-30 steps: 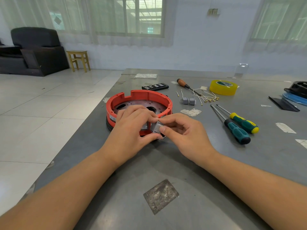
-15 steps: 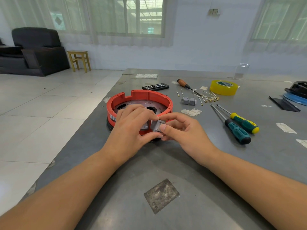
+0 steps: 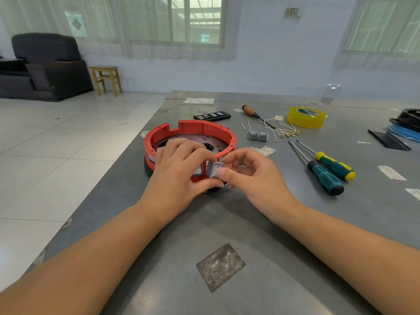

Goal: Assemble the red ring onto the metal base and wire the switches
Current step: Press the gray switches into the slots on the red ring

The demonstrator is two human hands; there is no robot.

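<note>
Right at the middle of the head view, a red ring sits flat on a round metal base, its open side facing up, on a grey metal table. The ring has a notch in its far rim. At its near wall both hands meet. The left hand curls over the near rim, fingers bent, with its thumb and fingertips touching a small grey switch. The right hand pinches that same switch between thumb and forefinger, its other fingers curled loosely. The switch's flat face points toward the camera and slightly up, and it lies against the outer near wall of the ring. Whether it is fully seated there cannot be told. A second switch shows just left of it, partly hidden under the left hand.

Right of the ring lie two screwdrivers with green handles, side by side, shafts pointing far and left. Farther off are two more grey switches, a bunch of thin white wires, a wooden-handled screwdriver, a yellow tape roll and a black bit case. A dark armchair and a small wooden stool stand on the tiled floor at far left.
</note>
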